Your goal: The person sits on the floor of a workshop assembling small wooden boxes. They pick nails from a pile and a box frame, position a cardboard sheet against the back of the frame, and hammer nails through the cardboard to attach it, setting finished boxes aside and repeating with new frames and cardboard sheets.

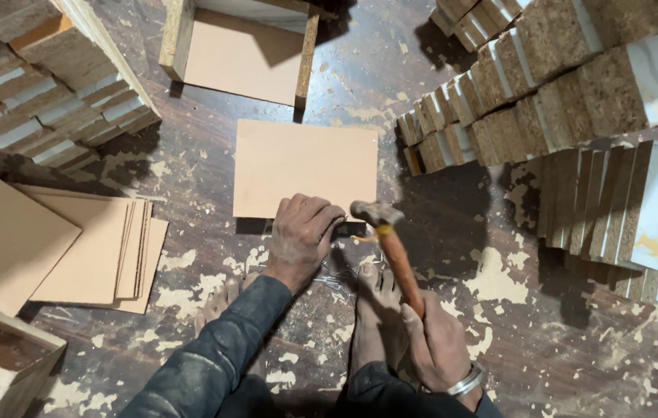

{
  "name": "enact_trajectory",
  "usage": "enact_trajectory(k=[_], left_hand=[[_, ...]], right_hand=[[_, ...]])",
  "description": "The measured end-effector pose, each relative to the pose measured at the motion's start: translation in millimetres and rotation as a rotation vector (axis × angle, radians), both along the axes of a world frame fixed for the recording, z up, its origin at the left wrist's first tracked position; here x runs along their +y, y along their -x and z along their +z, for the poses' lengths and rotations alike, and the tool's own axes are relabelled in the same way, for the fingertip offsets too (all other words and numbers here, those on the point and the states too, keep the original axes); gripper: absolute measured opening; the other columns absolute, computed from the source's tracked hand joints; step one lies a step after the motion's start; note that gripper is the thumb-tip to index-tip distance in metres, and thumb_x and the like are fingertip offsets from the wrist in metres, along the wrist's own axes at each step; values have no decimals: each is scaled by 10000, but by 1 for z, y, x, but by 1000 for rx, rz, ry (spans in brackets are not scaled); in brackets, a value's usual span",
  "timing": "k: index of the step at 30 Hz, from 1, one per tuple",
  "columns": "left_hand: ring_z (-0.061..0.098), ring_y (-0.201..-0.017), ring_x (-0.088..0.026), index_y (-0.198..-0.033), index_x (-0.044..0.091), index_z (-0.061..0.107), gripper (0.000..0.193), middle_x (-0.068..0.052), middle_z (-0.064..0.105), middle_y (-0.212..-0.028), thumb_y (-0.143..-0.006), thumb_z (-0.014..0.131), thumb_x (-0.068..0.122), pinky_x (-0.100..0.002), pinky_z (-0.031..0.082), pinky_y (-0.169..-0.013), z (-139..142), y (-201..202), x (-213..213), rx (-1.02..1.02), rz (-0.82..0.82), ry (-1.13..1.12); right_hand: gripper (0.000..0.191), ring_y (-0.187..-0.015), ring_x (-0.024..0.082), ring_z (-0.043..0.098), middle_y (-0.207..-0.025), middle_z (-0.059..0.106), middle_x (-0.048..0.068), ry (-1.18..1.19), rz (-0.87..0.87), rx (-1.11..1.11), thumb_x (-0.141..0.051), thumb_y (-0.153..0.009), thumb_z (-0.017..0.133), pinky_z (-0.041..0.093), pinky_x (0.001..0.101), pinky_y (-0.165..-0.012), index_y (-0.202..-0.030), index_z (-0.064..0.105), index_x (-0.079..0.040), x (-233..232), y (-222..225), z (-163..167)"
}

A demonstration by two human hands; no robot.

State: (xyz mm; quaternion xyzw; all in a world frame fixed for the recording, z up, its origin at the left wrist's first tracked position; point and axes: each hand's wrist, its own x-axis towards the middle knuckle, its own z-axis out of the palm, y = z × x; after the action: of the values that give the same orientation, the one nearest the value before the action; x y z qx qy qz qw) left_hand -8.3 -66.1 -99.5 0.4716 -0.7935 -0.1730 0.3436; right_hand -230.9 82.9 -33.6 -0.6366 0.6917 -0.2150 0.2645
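Taking the flat brown board [305,166] in the middle of the floor as the marker: far to its left, particle-board strips [42,77] are lying stacked against each other, and below them a pile of thin brown sheets [89,248] is fanning out on the floor. In the bottom left corner a wooden box [11,352] is sitting half cut off by the frame, with small metal pieces inside that are too blurred to name.

At the board's near edge, the left hand [302,236] is pressing down with its fingers [317,213] curled close together, pinching something at the edge; what they are holding is hidden under the knuckles. Just right of those fingers, the hammer [391,248] is hanging with its metal head almost touching the fingertips and the board's near right corner. The right hand [437,340] is wrapping tightly round the lower end of the orange handle, a metal bangle showing at the wrist. Bare feet are resting between the two hands, below the board.

Behind the board an open wooden frame [244,50] is standing. To the board's right, more block stacks [561,85] are leaning in rows, their far ends cut off.
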Motion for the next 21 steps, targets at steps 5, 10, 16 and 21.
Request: enact_trajectory(k=[5,10,16,21], left_hand=[[562,-912,-181,-1062,137,709,195,4,650,-979,-877,769,148,-349,468,-846,-5,1,-1,-3,-1,-12],[564,-917,-175,-1045,139,700,202,0,646,-979,-876,794,195,-351,477,-840,-2,0,1,22,-2,-58],[578,-1050,-304,-1399,5,453,910,-166,548,-1188,-677,912,312,-423,500,-930,5,-7,-5,35,-55,-74],[577,-1082,-332,-1502,6,327,1026,-206,474,-1299,-724,927,303,-430,534,-970,8,-8,-8,-76,-26,-166]], right_hand=[[241,-456,282,638,-584,640,100,-305,-91,116,-281,-1000,545,505,415,-430,-1130,609,-89,-4,1,-9],[186,-489,276,649,-596,626,128,-47,-48,7,-212,-979,550,492,429,-476,-1038,608,-46,1,1,2],[232,-642,399,656,-705,662,207,-192,-4,111,-226,-1000,553,493,487,-548,-1085,565,-11,-12,-5,4],[215,-623,383,693,-767,693,191,55,11,9,-212,-989,529,519,480,-554,-1088,601,-35,-7,-1,4]])
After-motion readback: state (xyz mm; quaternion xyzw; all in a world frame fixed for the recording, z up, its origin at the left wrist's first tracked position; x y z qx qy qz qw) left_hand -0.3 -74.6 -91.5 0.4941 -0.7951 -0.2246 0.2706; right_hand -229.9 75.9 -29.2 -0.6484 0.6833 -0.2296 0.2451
